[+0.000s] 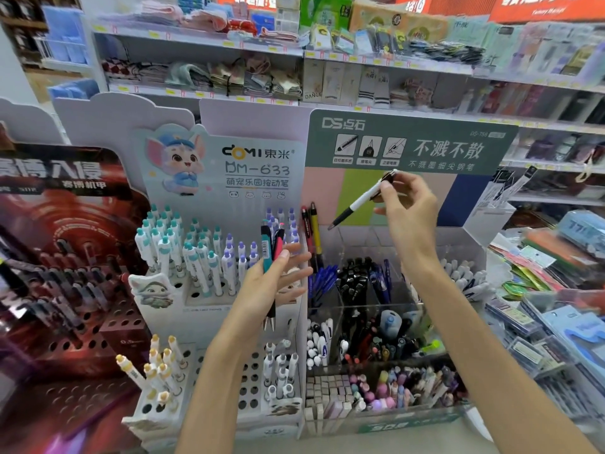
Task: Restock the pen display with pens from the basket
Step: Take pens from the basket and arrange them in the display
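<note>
My right hand [409,211] pinches the top end of a white and black pen [361,199], held slanted with its tip pointing down-left above the clear compartment display [366,309]. My left hand [271,283] holds a small bunch of pens [271,253], teal, black and pink, upright in front of the white display with holes [209,299]. That white display carries several teal-capped and purple-capped pens. The clear display's compartments hold blue, black and mixed pens. A red pen and a yellow pen [312,234] stand between the two displays. No basket is in view.
A dark red display with holes [65,283] stands at the left. Packaged stationery [550,309] is heaped at the right. Store shelves with folded textiles and socks [229,73] rise behind the displays. Erasers and small pastel items [376,391] fill the front compartments.
</note>
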`<state>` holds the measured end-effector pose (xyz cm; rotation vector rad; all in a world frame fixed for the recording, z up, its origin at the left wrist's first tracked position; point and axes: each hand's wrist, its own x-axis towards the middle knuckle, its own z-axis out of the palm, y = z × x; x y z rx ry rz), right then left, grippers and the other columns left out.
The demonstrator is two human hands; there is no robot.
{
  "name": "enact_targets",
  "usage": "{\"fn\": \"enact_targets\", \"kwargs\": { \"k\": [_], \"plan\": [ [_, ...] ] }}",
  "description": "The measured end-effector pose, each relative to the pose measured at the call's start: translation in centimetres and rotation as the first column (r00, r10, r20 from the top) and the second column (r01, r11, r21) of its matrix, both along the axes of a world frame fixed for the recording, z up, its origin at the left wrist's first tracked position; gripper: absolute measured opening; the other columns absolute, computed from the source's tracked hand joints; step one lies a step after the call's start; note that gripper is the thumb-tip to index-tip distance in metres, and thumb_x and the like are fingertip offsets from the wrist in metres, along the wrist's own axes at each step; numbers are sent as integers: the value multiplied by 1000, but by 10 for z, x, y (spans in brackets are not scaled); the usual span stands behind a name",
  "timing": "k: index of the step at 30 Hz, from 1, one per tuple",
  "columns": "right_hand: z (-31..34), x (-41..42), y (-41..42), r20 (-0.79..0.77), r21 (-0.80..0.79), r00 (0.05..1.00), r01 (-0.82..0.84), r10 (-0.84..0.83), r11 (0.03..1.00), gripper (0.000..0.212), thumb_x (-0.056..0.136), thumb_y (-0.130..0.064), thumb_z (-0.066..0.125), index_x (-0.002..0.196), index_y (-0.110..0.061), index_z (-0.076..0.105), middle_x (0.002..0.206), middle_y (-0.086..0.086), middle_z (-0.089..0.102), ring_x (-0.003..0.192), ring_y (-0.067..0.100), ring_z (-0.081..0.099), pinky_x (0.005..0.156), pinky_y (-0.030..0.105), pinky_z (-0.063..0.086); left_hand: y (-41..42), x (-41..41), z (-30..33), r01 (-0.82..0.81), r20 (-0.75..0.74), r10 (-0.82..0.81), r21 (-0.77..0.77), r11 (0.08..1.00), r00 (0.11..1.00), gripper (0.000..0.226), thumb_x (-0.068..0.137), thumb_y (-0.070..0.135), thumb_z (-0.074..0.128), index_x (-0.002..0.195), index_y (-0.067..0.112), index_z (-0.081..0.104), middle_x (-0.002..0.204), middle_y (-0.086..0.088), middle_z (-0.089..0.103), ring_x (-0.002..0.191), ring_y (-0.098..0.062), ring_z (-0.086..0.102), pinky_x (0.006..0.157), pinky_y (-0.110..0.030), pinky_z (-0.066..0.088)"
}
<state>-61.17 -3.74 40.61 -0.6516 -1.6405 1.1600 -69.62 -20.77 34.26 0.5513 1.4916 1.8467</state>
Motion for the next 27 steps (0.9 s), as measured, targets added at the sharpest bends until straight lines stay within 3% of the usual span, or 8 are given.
{"fn": "enact_targets", "kwargs": {
  "k": [2,3,5,10,16,23,27],
  "plan": [
    [-7,-9,4,140,111,990,-8,-8,994,13,93,-11,57,104,-17,60,95,-2,65,89,17,65,76,28,57,-1,0,1,-12,25,12,-3,1000,1000,22,100,26,44,108,18,63,74,9,68,57,-5,61,55,-20,55],
    [-11,-13,6,229,156,973,-37,0,987,15,93,-12,58,107,-16,63,96,-2,67,89,15,65,80,29,56,-1,-1,1,-8,34,9,-2,1000,999,22,100,26,44,108,16,62,62,10,58,47,-4,50,44,-17,46],
    [-17,-22,6,380,229,925,-91,-3,969,21,92,-11,60,112,-9,66,98,2,69,87,11,63,86,25,52,-1,-2,0,15,37,-15,5,1000,999,22,100,25,43,111,17,60,54,11,42,42,-2,33,36,-14,29],
    [-29,-43,8,579,241,816,-183,10,953,26,87,-11,65,112,-7,67,105,6,71,94,17,66,94,36,51,-2,-2,-2,41,48,-42,2,999,998,20,100,25,44,109,17,59,54,10,36,40,-1,30,35,-13,24],
    [-26,-53,14,669,312,739,-176,-84,934,16,82,-24,71,97,-19,70,96,-1,73,92,19,67,84,37,54,-7,-2,4,46,224,-64,83,995,973,32,99,28,40,70,14,38,52,5,32,36,-2,25,31,-13,19],
    [-33,-55,15,642,261,766,-165,-44,951,12,80,-26,74,87,-22,65,90,-2,72,86,18,67,79,37,55,-7,0,5,-5,251,-22,108,994,968,18,99,16,37,85,10,46,55,4,41,39,-4,32,33,-14,25],
    [-30,-47,14,611,299,790,-164,-56,940,12,80,-28,72,90,-23,66,85,-6,69,83,14,65,75,30,53,-2,1,6,-8,184,2,35,999,983,22,102,20,39,99,8,57,63,3,58,48,-7,47,43,-18,42]
  ]
}}
